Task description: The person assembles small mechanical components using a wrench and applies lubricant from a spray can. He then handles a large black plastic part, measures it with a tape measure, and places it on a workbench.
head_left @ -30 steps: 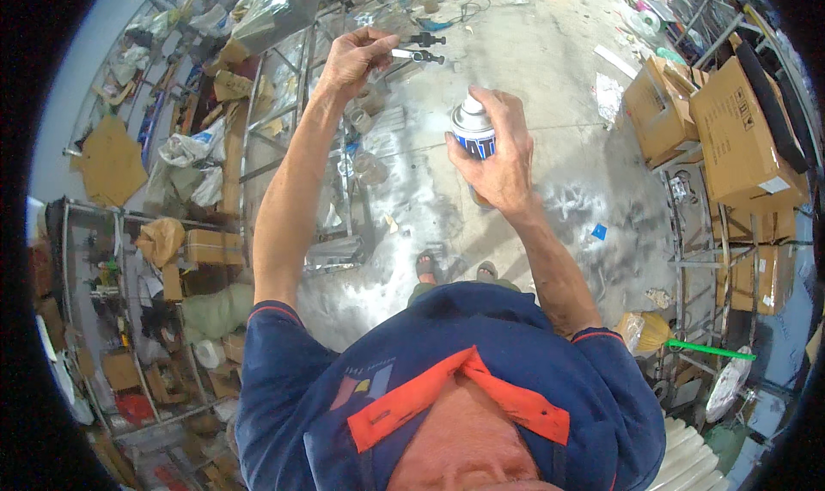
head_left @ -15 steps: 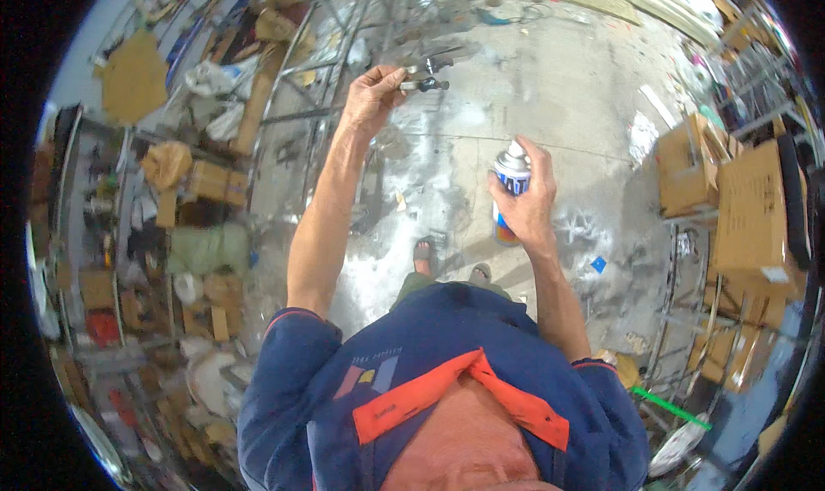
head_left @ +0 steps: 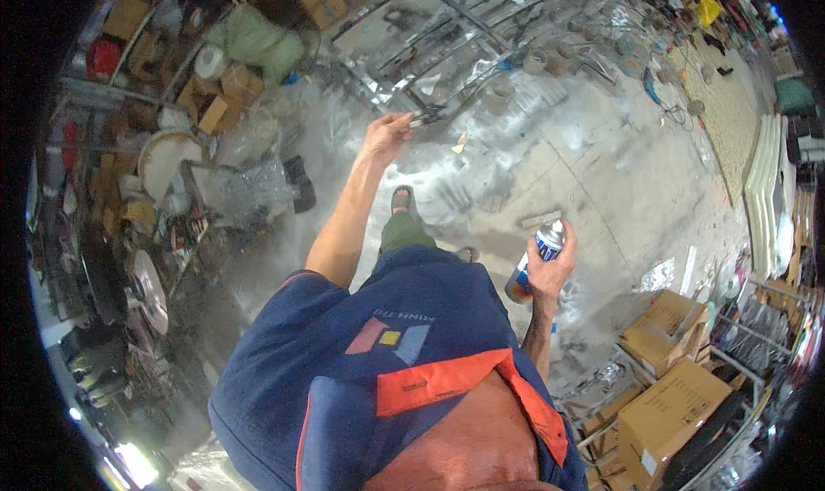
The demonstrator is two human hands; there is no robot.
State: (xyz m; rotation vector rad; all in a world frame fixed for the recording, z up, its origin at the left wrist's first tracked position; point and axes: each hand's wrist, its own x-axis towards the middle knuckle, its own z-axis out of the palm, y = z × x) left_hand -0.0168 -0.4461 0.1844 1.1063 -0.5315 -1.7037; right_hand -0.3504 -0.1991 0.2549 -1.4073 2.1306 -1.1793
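My left hand (head_left: pixel 387 137) is stretched out ahead, its thumb and fingers pinching a small dark metal part (head_left: pixel 428 115). The part's exact kind is too small and blurred to make out. Lower and to the right, my right hand (head_left: pixel 553 268) is wrapped round a spray can (head_left: pixel 521 281) with a blue, white and orange label. The can leans with its white nozzle up, and my index finger is close beside that nozzle. A wide gap of floor separates the two hands.
A metal frame (head_left: pixel 464 14) lies on the stained concrete floor (head_left: pixel 507 173) beyond my left hand. Cartons (head_left: pixel 666 414) are stacked at the lower right. Shelving with boxes, a green bundle (head_left: pixel 258 44) and a round disc (head_left: pixel 148 292) line the left side.
The whole view has swung round toward the left, and one foot is farther forward. The can in my right hand sits lower; both hands keep their hold.
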